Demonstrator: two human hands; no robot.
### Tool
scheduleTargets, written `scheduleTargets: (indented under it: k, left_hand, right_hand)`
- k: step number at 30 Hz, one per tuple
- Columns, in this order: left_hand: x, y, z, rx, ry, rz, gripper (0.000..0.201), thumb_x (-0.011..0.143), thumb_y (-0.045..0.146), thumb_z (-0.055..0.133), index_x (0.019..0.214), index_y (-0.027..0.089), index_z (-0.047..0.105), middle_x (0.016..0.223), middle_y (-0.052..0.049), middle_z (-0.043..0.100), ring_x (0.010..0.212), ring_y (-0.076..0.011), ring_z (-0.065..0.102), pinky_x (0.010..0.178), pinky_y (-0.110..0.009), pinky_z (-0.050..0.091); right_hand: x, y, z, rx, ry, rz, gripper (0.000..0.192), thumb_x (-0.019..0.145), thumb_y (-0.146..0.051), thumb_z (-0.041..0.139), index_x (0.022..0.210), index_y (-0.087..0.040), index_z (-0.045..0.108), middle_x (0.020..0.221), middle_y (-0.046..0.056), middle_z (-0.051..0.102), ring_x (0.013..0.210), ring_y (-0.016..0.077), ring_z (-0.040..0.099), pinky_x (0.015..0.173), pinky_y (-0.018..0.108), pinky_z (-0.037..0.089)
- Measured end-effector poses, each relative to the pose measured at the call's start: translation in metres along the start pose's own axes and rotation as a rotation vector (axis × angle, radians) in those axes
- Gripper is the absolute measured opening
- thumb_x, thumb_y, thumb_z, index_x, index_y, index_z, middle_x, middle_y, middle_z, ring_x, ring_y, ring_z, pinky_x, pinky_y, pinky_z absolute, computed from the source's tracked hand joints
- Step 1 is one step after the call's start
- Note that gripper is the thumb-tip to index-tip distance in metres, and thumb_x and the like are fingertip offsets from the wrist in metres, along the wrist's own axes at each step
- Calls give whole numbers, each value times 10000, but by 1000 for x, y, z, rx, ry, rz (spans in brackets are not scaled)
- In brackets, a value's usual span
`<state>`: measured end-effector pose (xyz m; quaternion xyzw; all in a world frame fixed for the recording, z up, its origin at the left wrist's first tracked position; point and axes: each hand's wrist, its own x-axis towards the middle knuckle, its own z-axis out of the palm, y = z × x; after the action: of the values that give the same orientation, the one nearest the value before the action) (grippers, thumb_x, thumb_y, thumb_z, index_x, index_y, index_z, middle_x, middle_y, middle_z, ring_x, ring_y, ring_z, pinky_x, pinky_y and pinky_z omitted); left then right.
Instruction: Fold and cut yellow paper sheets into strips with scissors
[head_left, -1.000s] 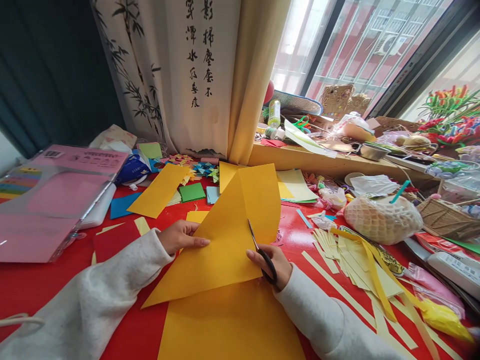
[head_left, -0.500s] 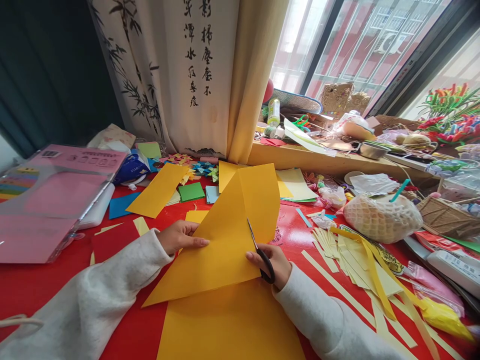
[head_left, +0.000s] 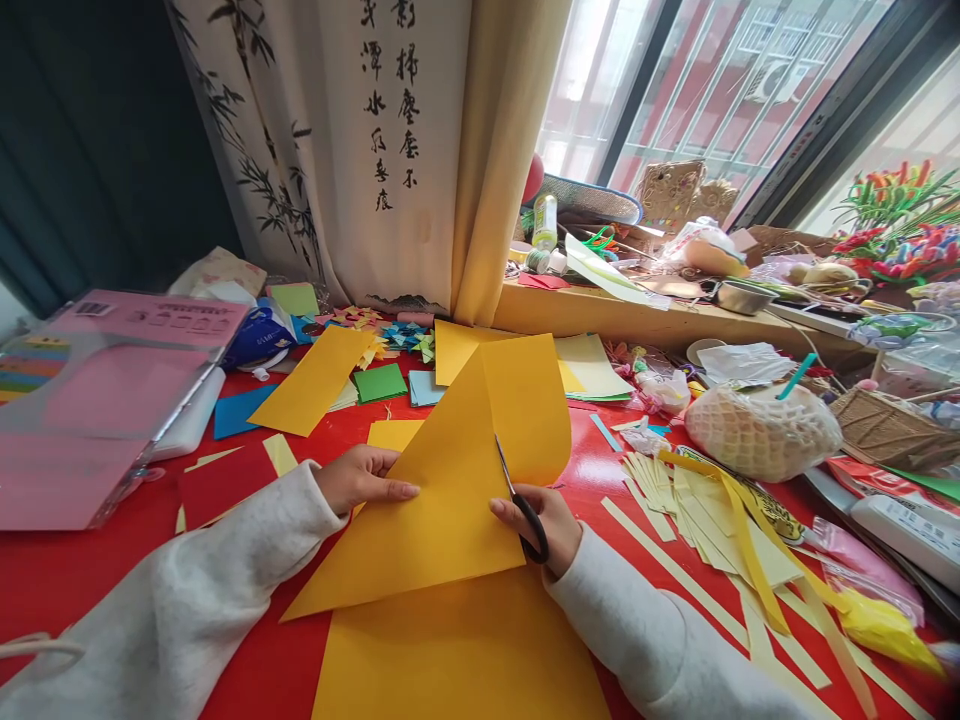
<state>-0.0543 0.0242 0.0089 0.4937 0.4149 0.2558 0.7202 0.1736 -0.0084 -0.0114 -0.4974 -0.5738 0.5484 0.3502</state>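
Your left hand [head_left: 358,478] pinched the folded yellow sheet [head_left: 442,490] flat; your right hand [head_left: 541,515] gripped the scissors [head_left: 517,500], best kept cutting along the fold edge.

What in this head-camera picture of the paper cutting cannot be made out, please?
- Right hand: its fingers in the black handles are partly hidden by the folded yellow sheet.
- Scissors: the lower blade lies behind that sheet.
- Left hand: thumb tucked under the sheet's edge.
- Flat yellow sheet: cut off by the bottom edge.
- Pink package: its label print is too small to read.
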Motion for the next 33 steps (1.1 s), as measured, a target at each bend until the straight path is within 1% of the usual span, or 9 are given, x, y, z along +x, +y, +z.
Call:
scheduleTargets:
  k: [5,7,11,15,18,22,26,29,33]
  left_hand:
    - [1,1,-1,-8,15,-14,188,566,182,668,750,147,643,713,-35,665,654,-191,613,579,-264,476]
    - [0,2,-4,-26,33,-21,220,561,184,674,777,152,643,722,-37,666,668,-199,614,597,-278,478]
    - [-1,4,-12,-89,79,16,288,570,190,673,855,175,632,783,-36,664,723,-212,611,642,-311,479]
    - [-3,6,-13,-124,61,31,308,574,170,670,878,187,627,799,-33,664,734,-211,611,651,-311,477]
    - [-4,5,-7,-139,-50,10,315,551,164,679,863,176,634,791,-45,666,711,-217,613,621,-308,478]
    - [-4,3,1,-169,-159,7,310,539,159,682,847,166,637,769,-54,666,690,-211,614,621,-307,474]
    - [-1,-1,0,-130,-119,4,309,563,165,668,868,166,623,802,-59,660,721,-212,610,642,-310,468]
    - [1,-2,-2,-62,-123,-11,324,560,160,668,879,162,612,830,-57,654,755,-215,603,665,-310,463]
    - [2,3,-4,-10,-241,-48,389,544,146,673,922,182,592,893,-48,638,837,-225,579,724,-324,442]
  right_hand:
    - [0,-1,-1,22,-9,-11,425,598,-485,570,477,-173,308,418,-87,208,369,23,233,360,195,155]
    - [0,-8,-7,21,-81,47,403,605,-491,561,497,-174,336,373,-88,280,323,35,306,338,189,191]
    - [0,-28,-32,11,-199,59,371,601,-478,572,721,-136,494,401,-51,455,313,67,402,323,188,265]
    - [8,-37,-64,126,166,-209,356,650,-464,533,843,-169,482,541,-25,516,443,79,468,328,162,280]
    - [20,-29,-74,173,327,-304,348,613,-417,592,855,-212,449,813,21,576,734,134,536,521,214,431]
    - [29,-21,-69,219,243,-295,392,582,-424,608,881,-219,458,947,39,553,864,172,525,718,299,437]
    - [25,-23,-64,264,56,-230,442,587,-351,616,977,-200,471,977,57,568,884,215,538,750,336,435]
    - [22,-23,-68,228,80,-158,448,557,-312,646,959,-186,494,926,48,595,831,225,562,719,348,447]
    - [25,-17,-71,179,113,-149,396,524,-269,667,878,-166,523,828,30,608,755,195,574,686,321,446]
